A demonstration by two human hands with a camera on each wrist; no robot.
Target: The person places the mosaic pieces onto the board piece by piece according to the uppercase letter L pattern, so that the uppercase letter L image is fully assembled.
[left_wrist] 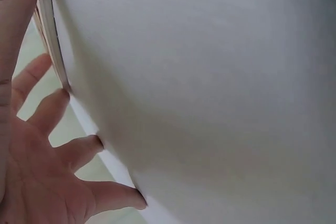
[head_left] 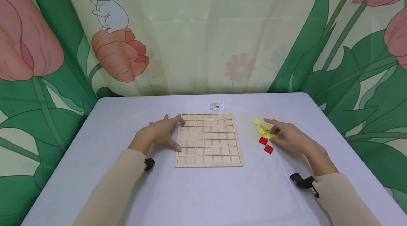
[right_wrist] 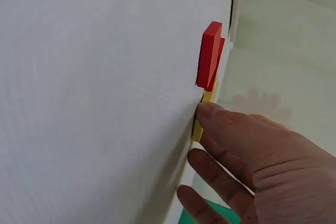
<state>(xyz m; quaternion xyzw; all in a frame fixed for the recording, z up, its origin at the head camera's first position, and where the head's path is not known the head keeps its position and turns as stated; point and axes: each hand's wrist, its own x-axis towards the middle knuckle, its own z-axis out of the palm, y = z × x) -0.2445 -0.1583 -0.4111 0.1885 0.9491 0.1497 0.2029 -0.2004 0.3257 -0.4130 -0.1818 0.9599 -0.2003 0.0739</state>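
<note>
My left hand (head_left: 162, 130) spreads its fingers along the left edge of a pale wooden grid board (head_left: 208, 139), index finger at the far corner and thumb lower down. In the left wrist view the hand's other fingertips (left_wrist: 94, 142) rest on the white table. Right of the board, my right hand (head_left: 290, 137) pinches a small yellow square tile (head_left: 269, 135) between thumb and a finger, low at the table. In the right wrist view its thumb lies on the yellow tile (right_wrist: 197, 130). More yellow tiles (head_left: 261, 131) lie beside the fingers, and two red tiles (head_left: 268, 149) lie nearer me.
A small card (head_left: 217, 105) printed with a grid and coloured marks lies behind the board. The white tabletop (head_left: 203, 197) ends at a curtain (head_left: 203, 42) with printed flowers and a white animal. Both wrists carry black camera mounts (head_left: 302, 180).
</note>
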